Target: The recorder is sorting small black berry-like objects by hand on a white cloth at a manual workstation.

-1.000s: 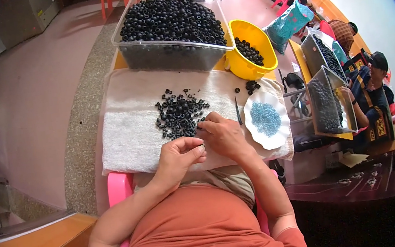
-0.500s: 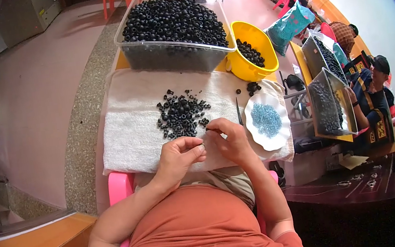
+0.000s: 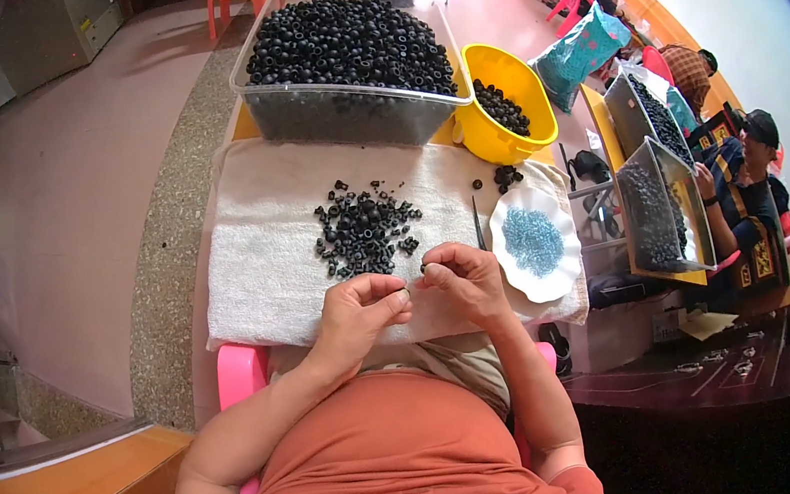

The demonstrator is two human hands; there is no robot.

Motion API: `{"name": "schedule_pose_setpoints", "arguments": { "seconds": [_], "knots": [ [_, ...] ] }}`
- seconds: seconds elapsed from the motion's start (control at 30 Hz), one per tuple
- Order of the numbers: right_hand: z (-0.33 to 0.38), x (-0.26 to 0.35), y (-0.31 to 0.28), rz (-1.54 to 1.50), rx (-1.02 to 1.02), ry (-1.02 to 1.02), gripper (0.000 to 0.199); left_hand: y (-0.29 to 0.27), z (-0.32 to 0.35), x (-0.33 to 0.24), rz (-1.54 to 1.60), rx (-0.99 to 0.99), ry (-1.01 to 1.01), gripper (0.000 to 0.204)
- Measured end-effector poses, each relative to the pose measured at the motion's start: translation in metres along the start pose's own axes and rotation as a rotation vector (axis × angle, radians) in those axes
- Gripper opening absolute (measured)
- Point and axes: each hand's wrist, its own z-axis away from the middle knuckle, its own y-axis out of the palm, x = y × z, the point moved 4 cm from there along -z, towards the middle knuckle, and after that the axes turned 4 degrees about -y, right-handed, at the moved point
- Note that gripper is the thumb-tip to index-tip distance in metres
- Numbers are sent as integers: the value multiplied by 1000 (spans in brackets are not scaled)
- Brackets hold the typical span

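My left hand (image 3: pixel 356 311) and my right hand (image 3: pixel 461 280) meet over the near edge of a white towel (image 3: pixel 260 256). Each pinches a small dark piece between thumb and fingers; the pieces are too small to tell apart. Just beyond my fingers lies a loose pile of small black rings (image 3: pixel 363 231). A thin dark tool (image 3: pixel 477 225) lies on the towel by my right hand. To the right stands a white scalloped dish (image 3: pixel 565 269) with tiny blue beads (image 3: pixel 531 240).
A clear tub (image 3: pixel 347 117) heaped with black rings stands at the far edge, a yellow bowl (image 3: pixel 501 136) with more beside it. Grey trays of black parts (image 3: pixel 653 180) and seated people (image 3: pixel 745 188) are at the right. A pink stool edge (image 3: pixel 236 375) shows below.
My right hand has drawn back from the dish side toward my left hand, and the two now meet at the towel's near edge.
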Motion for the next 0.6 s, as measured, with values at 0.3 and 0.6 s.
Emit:
{"name": "schedule_pose_setpoints", "arguments": {
  "seconds": [0.3,0.6],
  "knots": [
    [2,4,4,-76,-16,16,15,-2,-1,1,-18,1,10,17],
    [3,0,2,-190,-16,14,17,-2,-2,1,-28,5,12,17]
  ]
}}
